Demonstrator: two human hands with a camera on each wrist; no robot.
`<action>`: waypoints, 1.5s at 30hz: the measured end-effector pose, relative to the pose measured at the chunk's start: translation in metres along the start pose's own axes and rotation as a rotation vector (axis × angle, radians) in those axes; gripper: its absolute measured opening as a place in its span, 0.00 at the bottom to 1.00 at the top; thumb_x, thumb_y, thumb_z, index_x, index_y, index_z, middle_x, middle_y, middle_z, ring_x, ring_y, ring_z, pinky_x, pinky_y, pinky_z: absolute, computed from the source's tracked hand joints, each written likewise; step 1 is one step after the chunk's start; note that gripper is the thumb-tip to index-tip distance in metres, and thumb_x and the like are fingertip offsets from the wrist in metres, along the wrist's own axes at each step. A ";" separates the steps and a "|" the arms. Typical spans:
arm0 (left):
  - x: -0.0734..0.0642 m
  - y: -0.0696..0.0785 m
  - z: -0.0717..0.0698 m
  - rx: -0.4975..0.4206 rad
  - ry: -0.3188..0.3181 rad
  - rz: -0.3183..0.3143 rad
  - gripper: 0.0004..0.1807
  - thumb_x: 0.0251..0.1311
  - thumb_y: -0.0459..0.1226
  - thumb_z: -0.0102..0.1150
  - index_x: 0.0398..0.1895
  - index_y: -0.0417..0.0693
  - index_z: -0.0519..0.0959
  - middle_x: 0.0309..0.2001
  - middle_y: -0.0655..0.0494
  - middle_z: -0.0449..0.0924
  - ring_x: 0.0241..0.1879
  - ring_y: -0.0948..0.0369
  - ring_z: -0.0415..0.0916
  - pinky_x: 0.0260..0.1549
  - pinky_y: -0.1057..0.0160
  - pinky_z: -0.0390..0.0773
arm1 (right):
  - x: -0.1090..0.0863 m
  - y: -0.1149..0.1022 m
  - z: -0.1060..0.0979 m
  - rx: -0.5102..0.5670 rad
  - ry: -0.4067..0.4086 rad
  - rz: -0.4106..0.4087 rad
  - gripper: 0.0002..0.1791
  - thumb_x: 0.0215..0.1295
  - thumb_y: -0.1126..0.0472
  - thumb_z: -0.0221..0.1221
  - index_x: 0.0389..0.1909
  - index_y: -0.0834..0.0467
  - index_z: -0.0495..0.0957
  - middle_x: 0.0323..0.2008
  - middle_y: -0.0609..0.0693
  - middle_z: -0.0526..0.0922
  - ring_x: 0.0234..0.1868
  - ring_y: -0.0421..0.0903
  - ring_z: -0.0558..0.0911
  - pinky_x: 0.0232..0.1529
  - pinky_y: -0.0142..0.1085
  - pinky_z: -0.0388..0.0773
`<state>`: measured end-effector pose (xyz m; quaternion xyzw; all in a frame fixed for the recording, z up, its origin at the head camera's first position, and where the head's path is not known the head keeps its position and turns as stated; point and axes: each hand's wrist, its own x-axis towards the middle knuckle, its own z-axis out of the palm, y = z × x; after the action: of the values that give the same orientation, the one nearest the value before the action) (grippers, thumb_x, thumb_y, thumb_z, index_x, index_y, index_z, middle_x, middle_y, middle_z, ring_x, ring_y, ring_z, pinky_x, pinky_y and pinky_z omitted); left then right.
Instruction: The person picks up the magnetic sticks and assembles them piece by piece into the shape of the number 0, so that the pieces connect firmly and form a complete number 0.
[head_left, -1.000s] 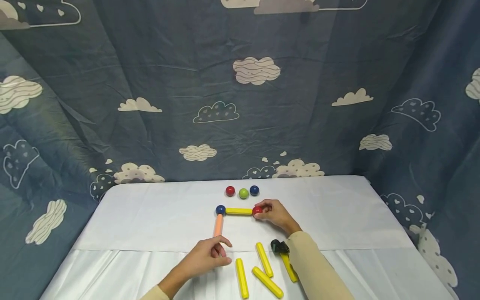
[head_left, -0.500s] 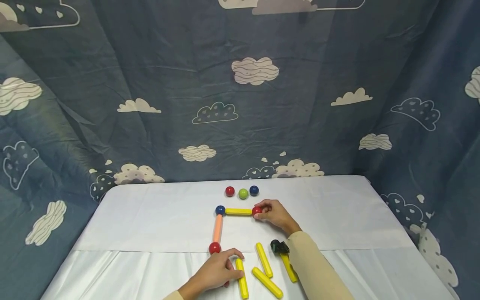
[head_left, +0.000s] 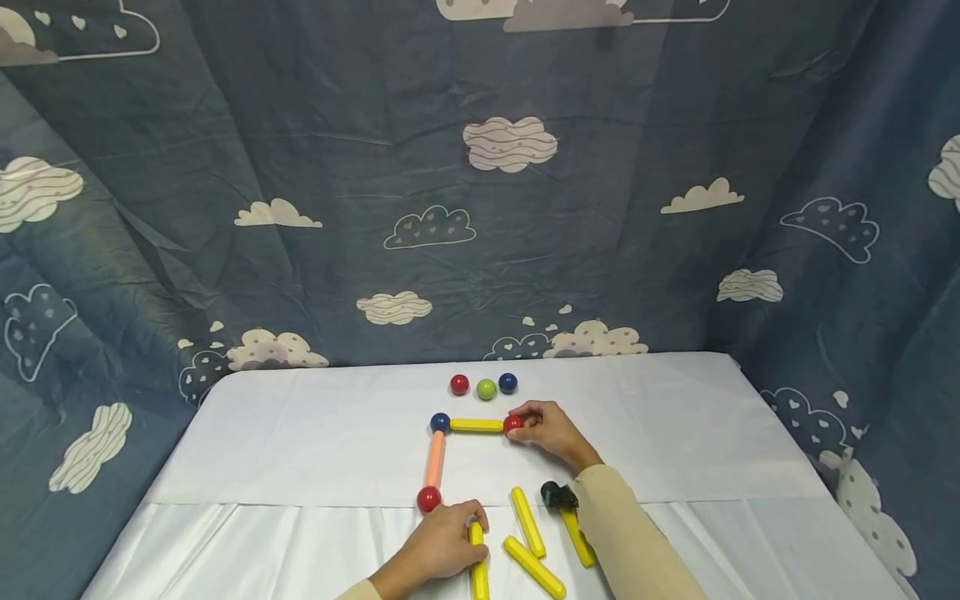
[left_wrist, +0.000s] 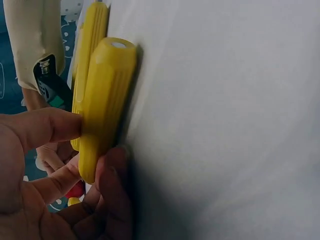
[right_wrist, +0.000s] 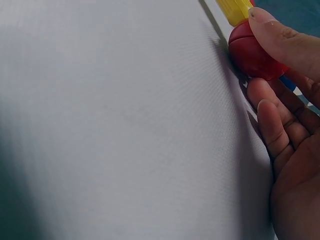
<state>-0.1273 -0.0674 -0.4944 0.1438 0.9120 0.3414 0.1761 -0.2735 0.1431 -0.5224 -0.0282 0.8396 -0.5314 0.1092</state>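
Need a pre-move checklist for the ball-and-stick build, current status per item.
1. Left hand grips the held yellow stick: ok, pinched between thumb and fingers.
2. Right hand steadies the gripped red ball: ok, fingers and thumb on it.
3. Corner blue ball meets both the far yellow stick and the orange stick: ok, both touch it.
4. Held yellow stick joined to the near red ball: not ok, apart.
5. Joints strong enough to take a nudge: cannot tell; contact shows, holding force doesn't.
6. Spare green ball off the build: ok, beyond the far yellow stick.
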 end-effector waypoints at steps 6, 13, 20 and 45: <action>-0.004 0.000 -0.003 -0.048 -0.021 0.028 0.11 0.48 0.35 0.64 0.34 0.56 0.75 0.14 0.64 0.64 0.13 0.68 0.59 0.13 0.70 0.56 | -0.002 0.002 0.002 0.009 -0.004 -0.019 0.18 0.49 0.69 0.71 0.43 0.62 0.82 0.28 0.51 0.76 0.29 0.44 0.70 0.29 0.31 0.67; -0.011 0.001 -0.016 -0.307 -0.104 -0.009 0.13 0.58 0.30 0.56 0.46 0.51 0.75 0.21 0.57 0.73 0.16 0.63 0.70 0.16 0.70 0.68 | -0.002 0.003 0.005 -0.011 -0.005 -0.006 0.18 0.49 0.68 0.71 0.43 0.61 0.82 0.28 0.50 0.76 0.30 0.44 0.70 0.30 0.32 0.67; -0.016 -0.006 -0.039 -0.502 -0.139 -0.043 0.19 0.60 0.29 0.56 0.56 0.46 0.73 0.32 0.50 0.70 0.22 0.61 0.75 0.22 0.65 0.78 | -0.002 0.005 0.004 -0.012 -0.008 -0.010 0.18 0.49 0.67 0.71 0.44 0.60 0.82 0.29 0.50 0.76 0.30 0.44 0.71 0.31 0.32 0.67; -0.035 -0.054 -0.060 -0.655 -0.200 -0.208 0.13 0.55 0.32 0.63 0.42 0.34 0.78 0.28 0.55 0.80 0.19 0.68 0.73 0.23 0.73 0.76 | 0.000 0.000 0.001 -0.004 0.006 -0.001 0.18 0.49 0.69 0.70 0.44 0.62 0.82 0.29 0.51 0.76 0.30 0.45 0.70 0.31 0.33 0.68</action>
<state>-0.1284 -0.1547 -0.4810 0.0192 0.7422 0.5800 0.3352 -0.2736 0.1420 -0.5224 -0.0273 0.8410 -0.5297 0.1065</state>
